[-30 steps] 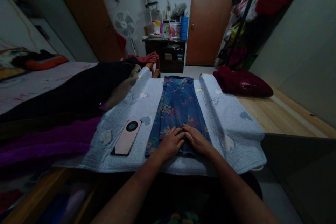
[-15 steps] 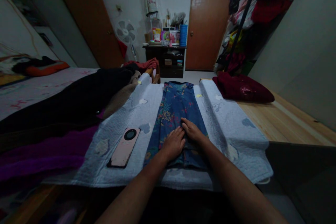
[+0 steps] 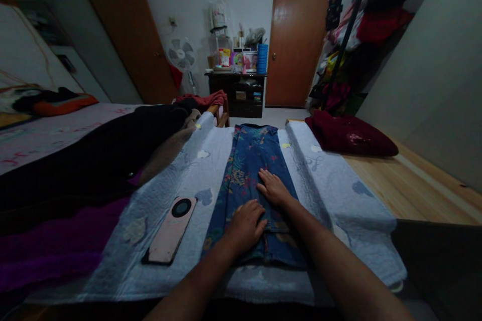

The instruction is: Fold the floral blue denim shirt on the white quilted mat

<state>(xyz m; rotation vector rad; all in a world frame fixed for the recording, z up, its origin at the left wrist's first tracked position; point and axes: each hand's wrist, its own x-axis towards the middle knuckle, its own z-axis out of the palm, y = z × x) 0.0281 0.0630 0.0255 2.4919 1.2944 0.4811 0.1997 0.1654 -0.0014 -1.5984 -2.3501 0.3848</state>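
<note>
A dark blue floral garment [image 3: 250,150] lies folded in a long strip on a pale quilted cloth [image 3: 211,145]. My left hand [image 3: 246,225] rests palm down on its nearer part, fingers spread a little, holding nothing. Farther up and to the right, my right hand [image 3: 274,188] lies flat on the same fabric with its fingers stretched out. The two hands are apart. On the cloth left of the garment is a pink phone [image 3: 171,233] with a round black camera ring.
Dark clothes [image 3: 94,148] and a purple cloth [image 3: 64,233] are heaped at the left. A maroon folded garment [image 3: 350,135] sits on the wooden board [image 3: 406,180] at the right. Behind stand a fan [image 3: 181,54] and a dark cabinet [image 3: 235,95].
My hands have moved apart: the left is nearer to me, and the right has its fingers more stretched out. The view has shifted slightly, with the phone lower in the picture.
</note>
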